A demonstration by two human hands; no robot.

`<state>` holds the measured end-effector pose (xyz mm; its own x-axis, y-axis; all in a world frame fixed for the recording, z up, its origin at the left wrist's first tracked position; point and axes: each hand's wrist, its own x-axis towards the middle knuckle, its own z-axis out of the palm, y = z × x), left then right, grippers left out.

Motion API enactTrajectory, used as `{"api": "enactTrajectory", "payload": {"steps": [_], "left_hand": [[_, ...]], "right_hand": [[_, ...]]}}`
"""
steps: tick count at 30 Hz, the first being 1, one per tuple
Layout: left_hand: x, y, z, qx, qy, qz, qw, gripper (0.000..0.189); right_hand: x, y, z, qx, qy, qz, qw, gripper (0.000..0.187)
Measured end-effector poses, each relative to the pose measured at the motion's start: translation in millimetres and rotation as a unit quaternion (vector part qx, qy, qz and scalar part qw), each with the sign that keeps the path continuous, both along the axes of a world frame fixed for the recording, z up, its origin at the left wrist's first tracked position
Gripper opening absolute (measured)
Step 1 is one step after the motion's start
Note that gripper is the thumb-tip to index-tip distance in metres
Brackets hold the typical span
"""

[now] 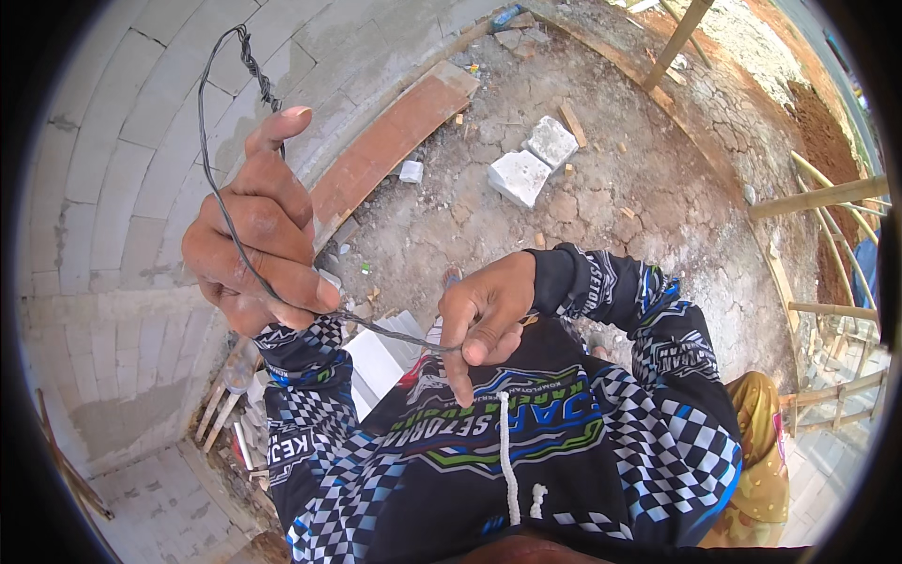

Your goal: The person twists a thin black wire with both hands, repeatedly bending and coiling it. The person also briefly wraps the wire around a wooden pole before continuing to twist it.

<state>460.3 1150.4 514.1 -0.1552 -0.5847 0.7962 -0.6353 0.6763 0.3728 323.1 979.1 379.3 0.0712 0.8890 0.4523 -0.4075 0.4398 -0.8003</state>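
Note:
A dark, thin twisted wire (398,333) runs between my two hands. My left hand (257,233), raised at the left, has its fingers curled on the wire, with one finger pointing up. Above that hand the wire bends into a long open loop, and a tightly twisted part hangs down behind the raised finger. My right hand (490,310), lower and in front of my chest, pinches the wire's other visible end between thumb and finger. Both sleeves are black with a checkered pattern. A white drawstring (507,458) hangs on my shirt front.
A pale block wall (169,127) stands at the left, with a reddish-brown board (394,144) along its foot. White block pieces (521,176) lie on the cracked ground ahead. Bamboo poles (821,197) stick in from the right. Patterned yellow-brown cloth (757,458) shows at the lower right.

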Motion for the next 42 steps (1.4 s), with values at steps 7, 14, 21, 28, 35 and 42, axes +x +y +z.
{"api": "enactTrajectory", "payload": {"steps": [7, 14, 21, 28, 35, 42], "left_hand": [[-23, -7, -5, -0.002, -0.046, -0.078, 0.996, 0.016], [-7, 11, 13, -0.1, 0.008, -0.044, 0.994, 0.012], [20, 20, -20, -0.099, 0.042, -0.015, 0.994, 0.013], [20, 50, -10, -0.013, -0.004, 0.243, 0.97, 0.009], [26, 32, -17, -0.058, 0.005, 0.129, 0.99, 0.021], [15, 30, -41, 0.077, 0.148, 0.45, 0.877, 0.028]], "right_hand": [[-6, 28, 8, 0.064, 0.018, 0.181, 0.981, 0.044], [-13, 63, 28, 0.141, 0.113, 0.17, 0.969, 0.049], [-11, 68, 12, 0.099, 0.095, -0.013, 0.991, 0.048], [31, 6, 13, -0.026, -0.127, -0.425, 0.896, 0.043], [32, -1, 31, -0.069, -0.004, -0.111, 0.991, 0.043], [47, -13, -12, -0.103, -0.228, -0.681, 0.688, 0.03]]}}
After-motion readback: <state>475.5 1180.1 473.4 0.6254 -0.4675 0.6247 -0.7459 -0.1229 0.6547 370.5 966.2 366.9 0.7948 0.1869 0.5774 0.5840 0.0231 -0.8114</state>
